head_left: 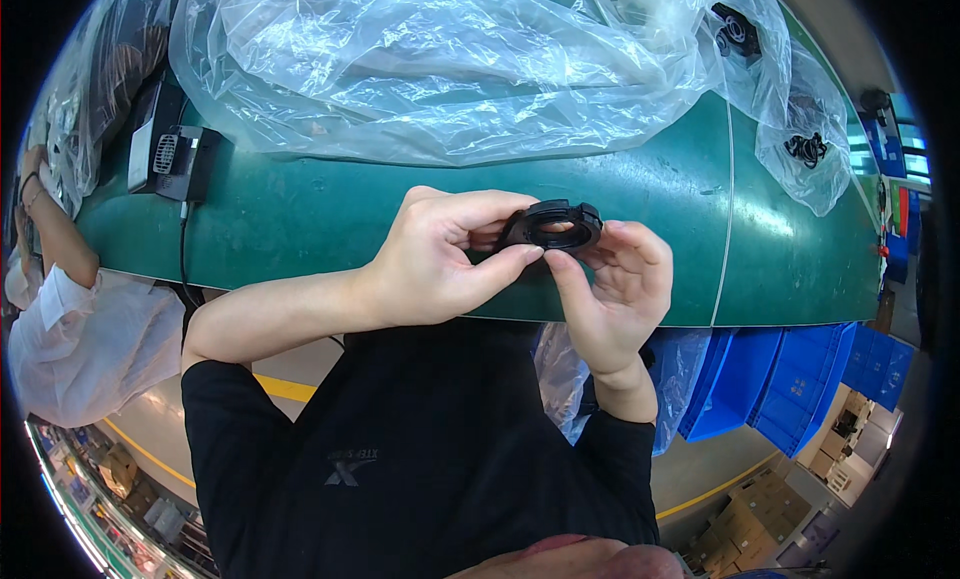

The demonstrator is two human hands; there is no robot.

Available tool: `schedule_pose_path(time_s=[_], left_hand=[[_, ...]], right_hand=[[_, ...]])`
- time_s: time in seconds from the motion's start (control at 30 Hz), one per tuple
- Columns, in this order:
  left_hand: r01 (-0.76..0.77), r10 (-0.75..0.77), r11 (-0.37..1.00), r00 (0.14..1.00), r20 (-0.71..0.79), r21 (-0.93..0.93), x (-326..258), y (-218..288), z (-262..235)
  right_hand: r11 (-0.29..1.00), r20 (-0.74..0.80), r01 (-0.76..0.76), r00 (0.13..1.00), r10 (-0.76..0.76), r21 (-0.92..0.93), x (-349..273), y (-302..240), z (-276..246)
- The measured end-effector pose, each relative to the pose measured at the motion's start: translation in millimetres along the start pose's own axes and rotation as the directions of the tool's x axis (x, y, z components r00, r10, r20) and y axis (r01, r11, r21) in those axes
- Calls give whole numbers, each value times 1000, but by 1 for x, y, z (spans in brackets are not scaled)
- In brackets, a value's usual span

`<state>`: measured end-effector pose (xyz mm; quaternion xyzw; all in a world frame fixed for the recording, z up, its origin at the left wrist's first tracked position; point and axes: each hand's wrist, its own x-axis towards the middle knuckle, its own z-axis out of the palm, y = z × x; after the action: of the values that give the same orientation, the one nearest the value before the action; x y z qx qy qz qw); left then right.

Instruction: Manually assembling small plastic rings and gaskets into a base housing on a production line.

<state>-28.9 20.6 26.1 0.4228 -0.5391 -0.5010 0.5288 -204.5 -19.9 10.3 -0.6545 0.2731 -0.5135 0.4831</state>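
A black ring-shaped plastic part [565, 211] with a notched rim is held up over the near edge of the green table. My left hand [440, 254] pinches its left side between thumb and fingers. On the other side, my right hand [625, 289] grips the lower right of the ring, its thumb at the near rim and fingers at the right edge. Through the ring's opening a bit of a finger shows. Parts of the ring behind my fingers are hidden.
Large clear plastic bags [450, 79] cover the far side of the green table [300, 204]. Smaller bags with black parts [805, 149] lie at the right. A black device [175, 154] with a cable stands left. Blue bins [800, 389] sit below right. Another person's arm [60, 224] is at far left.
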Motion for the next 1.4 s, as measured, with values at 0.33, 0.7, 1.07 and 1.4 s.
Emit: schedule_pose_path(time_s=[0.33,0.7,1.07,1.4], left_hand=[[81,-87,982,996,-28,-171,0,-5,2],[-33,31,998,999,37,55,0,-8,-3],[57,-56,998,997,55,-30,0,-7,-1],[181,-175,962,984,44,-203,1,-7,1]], right_hand=[[980,-58,129,989,-139,-152,1,4,-1],[969,176,49,984,-6,-241,14,-12,-9],[948,180,116,982,-63,-297,20,-18,-17],[926,153,180,979,-136,-331,14,0,-14]])
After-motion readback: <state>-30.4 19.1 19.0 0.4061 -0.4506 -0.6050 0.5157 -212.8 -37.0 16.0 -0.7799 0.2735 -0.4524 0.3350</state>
